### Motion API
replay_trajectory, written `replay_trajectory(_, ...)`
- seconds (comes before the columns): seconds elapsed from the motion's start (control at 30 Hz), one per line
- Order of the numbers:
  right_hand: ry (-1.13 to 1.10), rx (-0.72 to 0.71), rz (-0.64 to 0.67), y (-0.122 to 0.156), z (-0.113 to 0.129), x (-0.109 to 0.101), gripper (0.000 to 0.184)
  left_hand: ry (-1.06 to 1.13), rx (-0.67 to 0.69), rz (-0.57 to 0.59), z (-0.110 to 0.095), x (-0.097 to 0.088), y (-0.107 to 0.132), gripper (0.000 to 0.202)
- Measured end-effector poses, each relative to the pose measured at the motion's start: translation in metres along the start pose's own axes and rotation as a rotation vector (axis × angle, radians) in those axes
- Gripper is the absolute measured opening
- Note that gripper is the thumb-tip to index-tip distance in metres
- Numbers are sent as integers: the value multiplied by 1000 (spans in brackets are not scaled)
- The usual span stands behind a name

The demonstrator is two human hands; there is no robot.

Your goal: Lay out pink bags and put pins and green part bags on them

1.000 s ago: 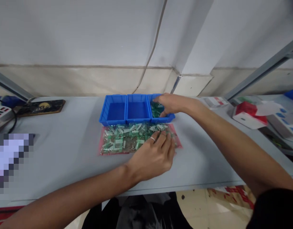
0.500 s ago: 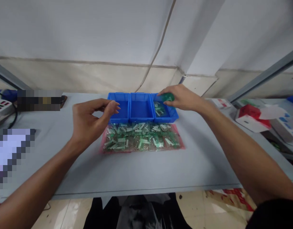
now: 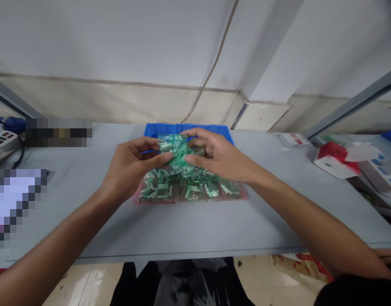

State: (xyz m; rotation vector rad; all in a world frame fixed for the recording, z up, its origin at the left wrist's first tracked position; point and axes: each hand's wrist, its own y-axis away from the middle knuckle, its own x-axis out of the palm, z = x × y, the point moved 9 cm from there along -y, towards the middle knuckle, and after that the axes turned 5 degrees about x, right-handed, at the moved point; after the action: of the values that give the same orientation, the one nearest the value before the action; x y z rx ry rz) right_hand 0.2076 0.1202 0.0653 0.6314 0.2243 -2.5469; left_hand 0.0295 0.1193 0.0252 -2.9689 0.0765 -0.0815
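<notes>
Small green-tinted clear plastic bags [image 3: 174,146] with pale slender pieces inside are held up between my two hands; I cannot tell how many there are. My left hand [image 3: 127,163] pinches the left edge between thumb and fingers. On the other side, my right hand [image 3: 222,157] grips the bags, its thumb pressed on the front. Below them, several similar bags [image 3: 192,191] lie in rows on a pink sheet [image 3: 243,196]. Behind my hands stands a row of blue bins [image 3: 158,127], whose insides are mostly hidden.
The grey table [image 3: 195,229] runs up to the wall. At the left are a power strip [image 3: 3,140] and a blurred-out bright screen [image 3: 17,199]. Farther right sit a small flat box [image 3: 292,140] and a red and white box [image 3: 333,159].
My right hand has come from the right bin, leftward and nearer, with the green plastic. My left hand has moved right and now grips it too.
</notes>
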Motion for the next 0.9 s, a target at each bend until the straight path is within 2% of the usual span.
replay_trajectory(0.07,0,-19,6,-1,-2,-5,43,66,4,-18,0,-7,-1,31)
replay_trajectory(0.27,60,-3,-38,-5,-8,-6,39,85,-79,-5,8,-8,2,33)
replay_trajectory(0.43,-25,151,-156,6,-27,-20,31,-145,-79,-70,5,-34,11,30)
replay_trajectory(0.53,-58,241,-130,15,-34,-9,30,-282,-148,-2,13,-41,23,51)
replay_trajectory(0.6,-22,244,-127,18,-33,1,25,-355,-163,7,18,-43,29,63)
replay_trajectory(0.67,73,229,-151,17,-30,9,15,-457,-167,-10,21,-43,32,66)
replay_trajectory(0.77,228,228,-169,16,-29,13,14,-718,-77,-22,14,-38,30,59)
replay_trajectory(0.9,346,235,-121,19,-28,11,19,-1021,214,20,-4,-23,28,45)
